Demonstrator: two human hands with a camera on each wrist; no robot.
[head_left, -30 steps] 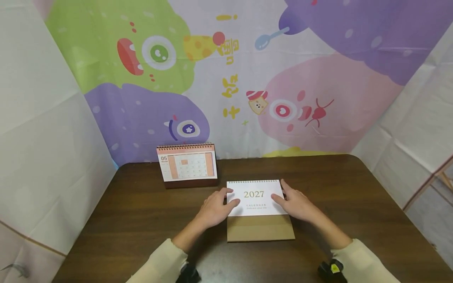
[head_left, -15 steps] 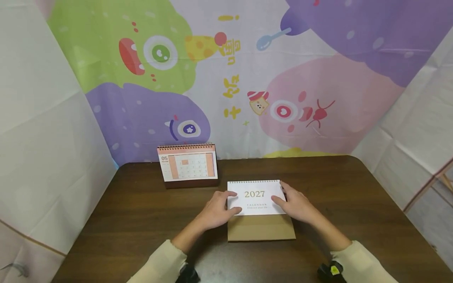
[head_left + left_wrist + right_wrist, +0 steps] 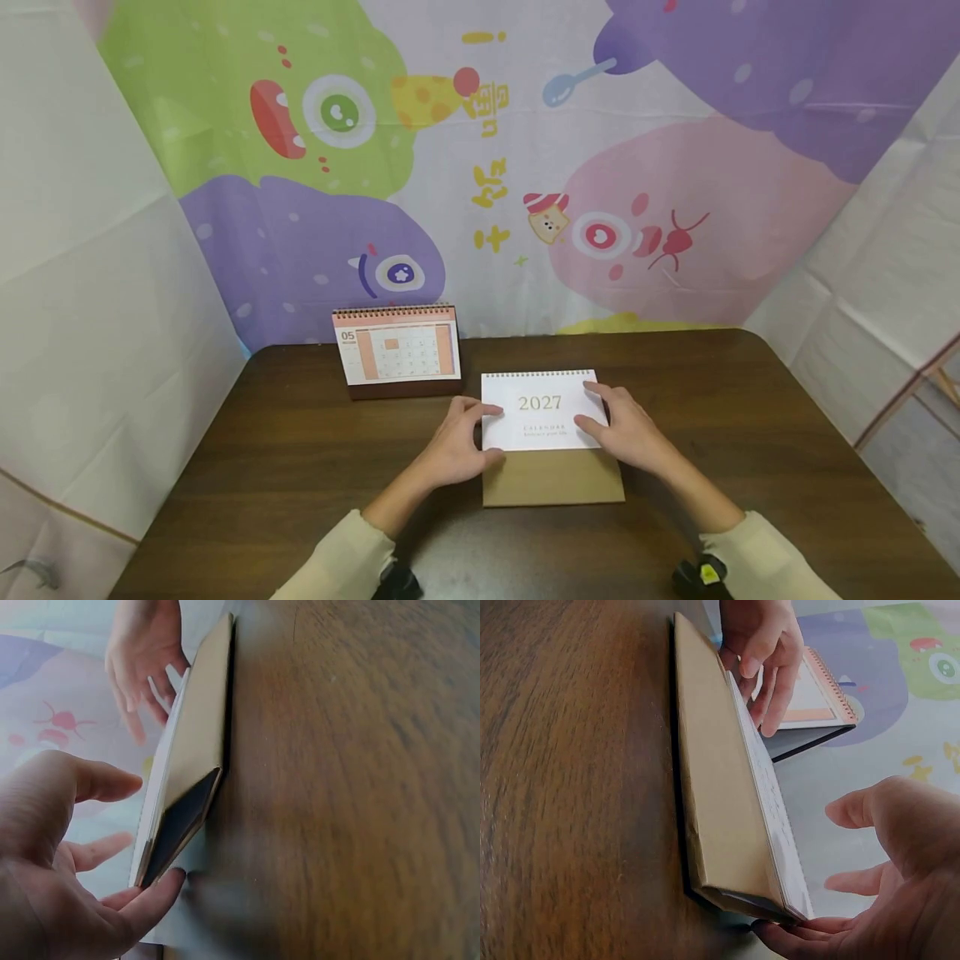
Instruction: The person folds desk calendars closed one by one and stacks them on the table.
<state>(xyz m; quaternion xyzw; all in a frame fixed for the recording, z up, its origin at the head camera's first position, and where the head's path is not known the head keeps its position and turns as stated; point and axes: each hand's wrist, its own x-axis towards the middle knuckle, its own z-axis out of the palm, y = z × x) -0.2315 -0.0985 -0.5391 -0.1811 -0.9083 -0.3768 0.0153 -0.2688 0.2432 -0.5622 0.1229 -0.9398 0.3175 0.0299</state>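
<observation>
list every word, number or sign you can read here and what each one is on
"2027": on the front calendar
"CALENDAR": same calendar, under the year
Fine line beneath that: too small to read surely
"05": on the back calendar, upper left of its page
Its date numbers: too small to read
"!": yellow, turned sideways on the backdrop
Other yellow characters there: sideways, not surely readable
</observation>
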